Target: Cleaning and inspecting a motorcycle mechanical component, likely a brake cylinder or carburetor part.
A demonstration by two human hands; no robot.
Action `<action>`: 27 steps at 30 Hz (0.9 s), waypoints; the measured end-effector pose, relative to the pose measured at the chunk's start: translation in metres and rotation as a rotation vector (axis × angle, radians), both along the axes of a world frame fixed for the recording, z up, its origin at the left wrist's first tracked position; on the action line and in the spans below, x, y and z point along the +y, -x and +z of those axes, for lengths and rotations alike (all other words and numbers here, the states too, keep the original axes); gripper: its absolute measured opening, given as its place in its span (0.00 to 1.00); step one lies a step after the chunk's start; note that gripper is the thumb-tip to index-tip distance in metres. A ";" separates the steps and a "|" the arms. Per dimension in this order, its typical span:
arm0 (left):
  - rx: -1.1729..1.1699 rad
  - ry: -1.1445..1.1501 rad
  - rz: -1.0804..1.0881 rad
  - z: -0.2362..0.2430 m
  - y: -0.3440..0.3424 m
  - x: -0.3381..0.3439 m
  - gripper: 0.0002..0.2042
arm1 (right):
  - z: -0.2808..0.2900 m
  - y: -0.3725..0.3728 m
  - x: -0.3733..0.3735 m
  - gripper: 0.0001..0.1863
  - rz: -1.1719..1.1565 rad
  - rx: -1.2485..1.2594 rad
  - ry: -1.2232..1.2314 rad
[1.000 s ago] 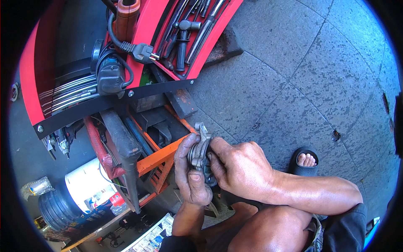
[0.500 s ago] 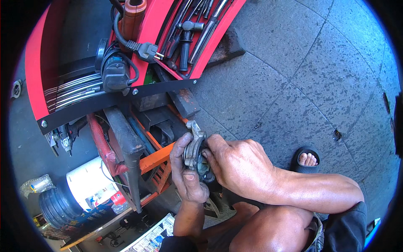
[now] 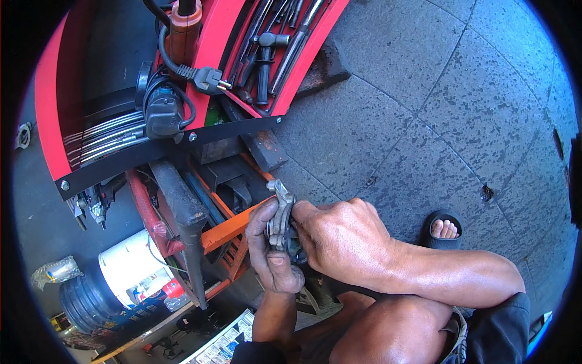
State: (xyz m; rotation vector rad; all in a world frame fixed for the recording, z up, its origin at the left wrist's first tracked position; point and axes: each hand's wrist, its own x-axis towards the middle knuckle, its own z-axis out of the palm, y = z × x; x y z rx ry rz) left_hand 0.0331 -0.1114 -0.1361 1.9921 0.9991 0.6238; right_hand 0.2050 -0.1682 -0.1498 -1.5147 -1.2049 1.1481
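A grey cast-metal housing [image 3: 280, 213], with an uneven rim and a lug at its top, is held on edge in front of me. My left hand [image 3: 265, 261] is closed around its left side, fingers along the outer face and thumb at the bottom. On the housing's right side, my right hand [image 3: 348, 238] is closed, its fingers curled against the inner side. Those fingertips are hidden, so whatever they pinch does not show. A dark, partly shiny inner part shows just below the right fingers.
Ahead on the left stands a red tool tray [image 3: 203, 115] with metal tools and a plugged cord [image 3: 209, 80]. Beneath it is an orange metal frame [image 3: 233, 229]. A white bucket [image 3: 130, 267] lies at lower left. Grey tiled floor [image 3: 418, 151] spreads to the right.
My right hand has shifted slightly left and its knuckles have turned over, covering more of the housing's inner side. The left hand still grips the housing, which has turned slightly.
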 end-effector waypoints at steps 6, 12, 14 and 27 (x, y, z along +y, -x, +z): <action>0.000 -0.174 -0.052 -0.008 -0.001 0.000 0.37 | 0.000 -0.001 -0.003 0.07 0.016 0.083 0.024; -0.045 -0.295 -0.116 -0.012 0.000 0.008 0.37 | 0.003 -0.003 -0.003 0.06 0.003 0.192 0.026; -0.039 -0.355 -0.124 -0.014 0.002 0.010 0.36 | 0.002 -0.005 -0.002 0.06 0.023 0.257 0.045; -0.117 -0.326 -0.192 -0.021 0.006 0.017 0.30 | 0.003 -0.010 0.001 0.08 0.052 0.441 0.127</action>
